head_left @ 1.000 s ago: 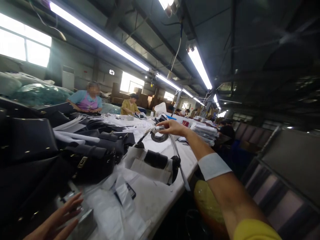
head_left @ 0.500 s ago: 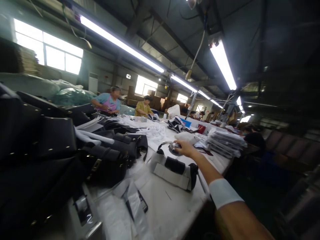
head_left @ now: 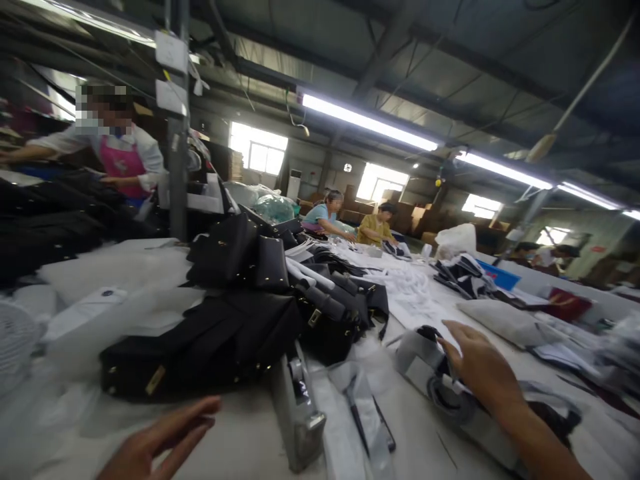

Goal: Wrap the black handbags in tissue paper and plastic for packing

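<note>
My right hand rests on a black bag wrapped in white paper lying on the white table, fingers curled over its coiled black strap. My left hand hovers low at the near edge, fingers stretched out and holding nothing. It is nearest a flat black handbag at the front of a pile of black handbags. A grey metal block stands between my hands, with clear plastic strips beside it.
A person in a pink apron works at the far left behind a grey post. Two more people sit farther down the long table. White padding, stacked papers and more bags cover the table.
The view has swung left and down. My right hand has come back from its far reach and set the strap down on the wrapped bag. My left hand is in view again.
</note>
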The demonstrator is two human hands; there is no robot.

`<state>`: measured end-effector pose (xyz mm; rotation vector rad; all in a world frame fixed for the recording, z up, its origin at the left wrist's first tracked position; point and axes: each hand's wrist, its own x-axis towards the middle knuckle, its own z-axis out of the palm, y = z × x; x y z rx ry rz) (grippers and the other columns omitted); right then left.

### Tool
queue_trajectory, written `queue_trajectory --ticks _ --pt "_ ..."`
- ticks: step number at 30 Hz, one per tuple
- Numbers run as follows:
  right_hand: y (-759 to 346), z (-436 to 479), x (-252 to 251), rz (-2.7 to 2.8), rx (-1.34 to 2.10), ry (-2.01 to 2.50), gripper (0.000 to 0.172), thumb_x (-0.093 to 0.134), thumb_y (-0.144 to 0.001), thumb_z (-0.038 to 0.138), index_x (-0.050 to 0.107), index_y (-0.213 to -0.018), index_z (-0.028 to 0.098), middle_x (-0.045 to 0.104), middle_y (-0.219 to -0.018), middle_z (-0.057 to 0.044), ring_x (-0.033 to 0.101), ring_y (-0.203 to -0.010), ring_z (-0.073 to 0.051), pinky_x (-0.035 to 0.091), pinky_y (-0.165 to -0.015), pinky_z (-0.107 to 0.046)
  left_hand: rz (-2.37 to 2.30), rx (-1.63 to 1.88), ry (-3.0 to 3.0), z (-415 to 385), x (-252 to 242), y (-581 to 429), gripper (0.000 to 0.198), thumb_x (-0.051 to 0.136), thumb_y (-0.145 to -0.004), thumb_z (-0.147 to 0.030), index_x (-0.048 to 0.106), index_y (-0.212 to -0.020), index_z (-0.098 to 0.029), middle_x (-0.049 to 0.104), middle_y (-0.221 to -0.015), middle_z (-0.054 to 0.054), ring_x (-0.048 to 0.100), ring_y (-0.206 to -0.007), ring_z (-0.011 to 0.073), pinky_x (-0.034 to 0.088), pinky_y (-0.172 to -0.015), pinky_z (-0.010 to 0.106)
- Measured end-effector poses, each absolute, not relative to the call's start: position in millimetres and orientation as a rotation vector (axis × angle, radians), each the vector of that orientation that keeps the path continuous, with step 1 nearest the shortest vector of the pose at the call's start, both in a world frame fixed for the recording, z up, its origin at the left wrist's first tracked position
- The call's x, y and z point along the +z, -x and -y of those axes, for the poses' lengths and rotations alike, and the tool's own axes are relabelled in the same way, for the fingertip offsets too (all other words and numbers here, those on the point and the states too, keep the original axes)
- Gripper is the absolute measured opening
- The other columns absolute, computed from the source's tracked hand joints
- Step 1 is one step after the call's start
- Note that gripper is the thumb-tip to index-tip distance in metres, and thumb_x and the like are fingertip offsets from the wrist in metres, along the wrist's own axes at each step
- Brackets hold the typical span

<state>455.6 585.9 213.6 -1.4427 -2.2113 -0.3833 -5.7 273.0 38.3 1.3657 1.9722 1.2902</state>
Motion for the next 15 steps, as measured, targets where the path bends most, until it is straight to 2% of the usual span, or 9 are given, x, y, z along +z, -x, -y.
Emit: queue_trajectory --ticks 3,5,8,11,13,15 --pt "-390.7 -551.3 206.7 2.296 0.308 1.122 0.040 0.055 -0.092 0.036 0.072 -0.120 0.013 0.071 -0.126 -0.019 0.072 -0.105 -0.035 0.054 -0.099 -0.053 -2.344 1.300 -1.355 -267.5 71.4 47.0 0.046 0.057 -0.083 -0.066 0.075 -0.115 -0.038 0.077 -0.120 -0.004 0.071 -0.115 0.0288 0.057 -0.099 0.036" --pt "-337.9 -530.3 192.8 2.348 0.487 1.053 0.036 0.059 -0.092 0.038 0.074 -0.117 0.018 0.076 -0.118 -0.012 0.074 -0.102 -0.028 0.060 -0.090 -0.040 -2.475 1.277 -1.489 -274.5 85.4 63.2 0.047 0.051 -0.088 -0.062 0.072 -0.121 -0.036 0.072 -0.131 -0.001 0.067 -0.122 0.0307 0.052 -0.107 0.043" --pt "-262.0 -515.5 163.0 2.360 0.601 1.037 0.034 0.061 -0.095 0.036 0.072 -0.123 0.020 0.077 -0.116 -0.008 0.074 -0.103 -0.024 0.059 -0.091 -0.032 -2.482 1.111 -1.875 -300.0 96.8 68.3 0.061 0.048 -0.090 -0.060 0.061 -0.138 -0.025 0.056 -0.151 0.009 0.051 -0.139 0.0338 0.037 -0.119 0.051" --pt "-207.9 -516.0 137.6 2.331 0.596 1.102 0.051 0.060 -0.097 0.032 0.054 -0.146 0.017 0.072 -0.125 -0.013 0.075 -0.101 -0.022 0.060 -0.088 -0.031 -2.519 0.679 -2.134 -330.3 102.4 61.1 0.075 0.056 -0.086 -0.054 0.048 -0.152 -0.018 0.038 -0.162 0.015 0.031 -0.151 0.0385 0.029 -0.121 0.059" --pt "-188.9 -517.1 128.7 2.336 0.529 1.136 0.063 0.063 -0.092 0.019 0.045 -0.153 0.018 0.064 -0.137 -0.016 0.071 -0.112 -0.024 0.057 -0.095 -0.033 -2.561 0.462 -2.156 -345.7 105.9 56.9 0.071 0.058 -0.086 -0.034 0.044 -0.154 -0.017 0.038 -0.161 0.019 0.031 -0.150 0.0419 0.034 -0.116 0.063" --pt "-181.5 -515.4 125.4 2.365 0.432 1.139 0.079 0.062 -0.083 0.002 0.038 -0.157 0.020 0.051 -0.151 -0.019 0.063 -0.127 -0.028 0.054 -0.103 -0.037 -2.560 0.413 -2.146 -355.7 111.8 56.0 0.069 0.051 -0.082 -0.011 0.047 -0.151 -0.013 0.047 -0.155 0.023 0.043 -0.143 0.0423 0.043 -0.109 0.060"
